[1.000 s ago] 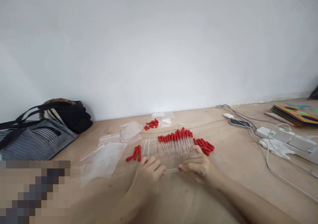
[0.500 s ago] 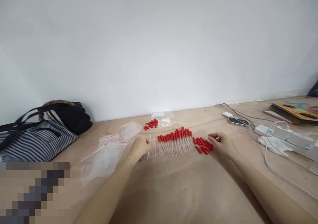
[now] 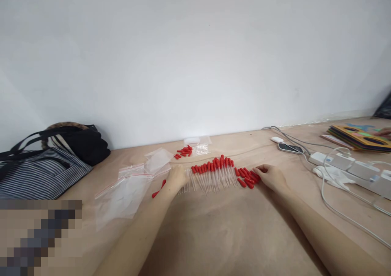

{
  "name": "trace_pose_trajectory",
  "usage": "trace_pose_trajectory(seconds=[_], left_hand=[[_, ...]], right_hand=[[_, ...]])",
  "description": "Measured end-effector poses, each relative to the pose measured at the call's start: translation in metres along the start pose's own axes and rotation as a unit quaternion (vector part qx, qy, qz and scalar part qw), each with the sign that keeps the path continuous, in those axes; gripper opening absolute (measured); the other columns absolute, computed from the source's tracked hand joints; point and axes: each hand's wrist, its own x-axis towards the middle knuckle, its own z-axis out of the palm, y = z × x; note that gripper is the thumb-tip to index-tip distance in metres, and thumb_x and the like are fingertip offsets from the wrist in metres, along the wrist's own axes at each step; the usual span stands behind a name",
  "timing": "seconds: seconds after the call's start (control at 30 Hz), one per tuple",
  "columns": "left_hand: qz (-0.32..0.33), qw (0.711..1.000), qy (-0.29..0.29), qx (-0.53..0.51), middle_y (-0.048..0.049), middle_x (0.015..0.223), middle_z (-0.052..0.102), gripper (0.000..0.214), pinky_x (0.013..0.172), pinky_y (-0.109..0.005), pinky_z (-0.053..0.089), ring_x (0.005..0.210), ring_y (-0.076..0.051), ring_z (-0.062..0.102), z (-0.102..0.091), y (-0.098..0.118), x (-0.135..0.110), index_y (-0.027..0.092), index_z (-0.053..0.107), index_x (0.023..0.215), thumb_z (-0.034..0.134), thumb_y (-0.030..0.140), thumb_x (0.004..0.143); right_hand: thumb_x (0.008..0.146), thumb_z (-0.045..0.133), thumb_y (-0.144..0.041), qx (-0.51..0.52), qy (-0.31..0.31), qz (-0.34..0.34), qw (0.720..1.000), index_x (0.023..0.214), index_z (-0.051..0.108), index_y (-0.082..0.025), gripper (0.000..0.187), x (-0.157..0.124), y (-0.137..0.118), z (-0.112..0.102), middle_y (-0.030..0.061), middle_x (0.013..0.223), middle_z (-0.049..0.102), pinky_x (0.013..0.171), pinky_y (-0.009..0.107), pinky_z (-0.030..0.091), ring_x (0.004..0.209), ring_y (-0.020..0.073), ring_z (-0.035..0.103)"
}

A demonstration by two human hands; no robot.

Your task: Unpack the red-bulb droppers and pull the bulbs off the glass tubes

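A row of glass droppers with red rubber bulbs (image 3: 214, 171) lies across the tan table (image 3: 220, 231). My left hand (image 3: 176, 178) rests at the row's left end, its fingers curled over bare glass tubes (image 3: 185, 185); what they grip is hidden. At the row's right end my right hand (image 3: 271, 176) is curled with its fingertips pinched in a pile of loose red bulbs (image 3: 246, 177). Two more red bulbs (image 3: 159, 189) lie just left of my left hand.
Clear zip bags (image 3: 125, 190) lie at the left, with a striped bag (image 3: 39, 174) beyond them. A small heap of red bulbs (image 3: 183, 151) sits near the wall. At the right are a phone (image 3: 290, 147), a power strip (image 3: 351, 168) with cables, and colourful boards (image 3: 360, 137).
A second ago both hands met over one glass tube near me. They have since spread apart, the left to the bare tubes, the right to the loose red bulbs.
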Motion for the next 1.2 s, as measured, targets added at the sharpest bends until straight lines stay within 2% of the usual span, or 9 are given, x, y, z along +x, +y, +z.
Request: trace_pose_trajectory(seconds=[0.17,0.3,0.4,0.47,0.53,0.73,0.87,1.0,1.2], left_hand=[[0.002,0.998,0.01,0.06,-0.0131,0.071,0.065,0.005,0.063,-0.028,0.044,0.076,-0.025,0.062,-0.005,0.001,-0.001,0.012,0.062,0.065,0.058,0.011,0.062],[0.025,0.996,0.045,0.068,-0.0115,0.076,0.064,0.01,0.066,-0.028,0.043,0.078,-0.023,0.061,-0.011,0.004,-0.022,0.013,0.06,0.073,0.051,0.014,0.071],[0.097,0.992,0.072,0.034,-0.0041,0.08,0.063,0.014,0.067,-0.024,0.043,0.073,-0.015,0.059,-0.005,-0.002,-0.055,0.018,0.057,0.084,0.044,0.022,0.08],[0.198,0.975,0.095,-0.034,-0.0014,0.071,0.061,0.015,0.057,-0.02,0.042,0.059,-0.011,0.057,0.005,-0.01,-0.079,0.018,0.056,0.076,0.043,0.023,0.081],[0.258,0.957,0.109,-0.077,0.0004,0.065,0.058,0.018,0.051,-0.018,0.04,0.051,-0.009,0.054,0.017,-0.019,-0.097,0.018,0.054,0.069,0.042,0.023,0.081],[0.231,0.955,0.145,-0.114,0.0033,0.053,0.052,0.02,0.044,-0.017,0.037,0.046,-0.008,0.049,0.03,-0.033,-0.108,0.018,0.049,0.061,0.047,0.027,0.079],[0.22,0.96,0.123,-0.123,0.0035,0.053,0.052,0.018,0.044,-0.017,0.036,0.046,-0.008,0.048,0.029,-0.032,-0.105,0.018,0.052,0.064,0.047,0.027,0.079],[0.235,0.959,0.108,-0.12,0.0032,0.055,0.053,0.017,0.044,-0.017,0.036,0.046,-0.008,0.048,0.027,-0.032,-0.107,0.018,0.054,0.066,0.046,0.026,0.08],[0.228,0.962,0.089,-0.116,0.0035,0.053,0.052,0.017,0.045,-0.018,0.036,0.045,-0.008,0.047,0.024,-0.031,-0.107,0.018,0.054,0.065,0.047,0.025,0.079]], right_hand=[[0.071,0.049,-0.044,-0.023,-0.003,0.006,1.0,0.074,0.068,-0.02,0.03,0.001,0.0,0.001,0.005,0.069,0.068,0.054,0.024,0.038,0.063,0.0174,0.06],[0.072,0.046,-0.046,-0.051,-0.007,0.015,0.999,0.07,0.068,-0.022,0.033,0.002,-0.002,-0.002,0.0055,0.068,0.068,0.055,0.025,0.037,0.065,0.0196,0.061],[0.073,0.045,-0.047,-0.068,-0.012,0.018,0.997,0.069,0.069,-0.023,0.034,0.0,-0.002,-0.006,0.0063,0.067,0.067,0.056,0.027,0.036,0.066,0.0215,0.061],[0.074,0.044,-0.047,-0.066,-0.024,0.009,0.998,0.071,0.069,-0.024,0.034,-0.002,-0.001,-0.007,0.0051,0.067,0.068,0.056,0.026,0.037,0.066,0.0204,0.061],[0.074,0.044,-0.047,-0.06,-0.033,-0.001,0.998,0.072,0.069,-0.024,0.033,-0.003,-0.001,-0.007,0.0038,0.067,0.068,0.055,0.025,0.037,0.064,0.019,0.061],[0.073,0.044,-0.045,-0.059,-0.005,-0.006,0.998,0.076,0.067,-0.022,0.033,-0.003,-0.006,-0.009,0.0047,0.07,0.068,0.052,0.025,0.036,0.063,0.0184,0.06],[0.072,0.046,-0.044,-0.057,0.004,-0.025,0.998,0.071,0.065,-0.021,0.029,-0.012,-0.033,-0.003,0.0027,0.066,0.066,0.053,0.024,0.035,0.061,0.0164,0.059],[0.069,0.051,-0.043,-0.098,-0.057,-0.115,0.987,0.062,0.062,-0.022,0.025,-0.031,-0.081,0.019,0.0003,0.065,0.065,0.065,0.026,0.035,0.065,0.016,0.058],[0.068,0.054,-0.042,-0.147,-0.075,-0.058,0.985,0.06,0.062,-0.021,0.023,-0.035,-0.125,0.046,0.0033,0.07,0.065,0.08,0.039,0.029,0.077,0.022,0.058]])
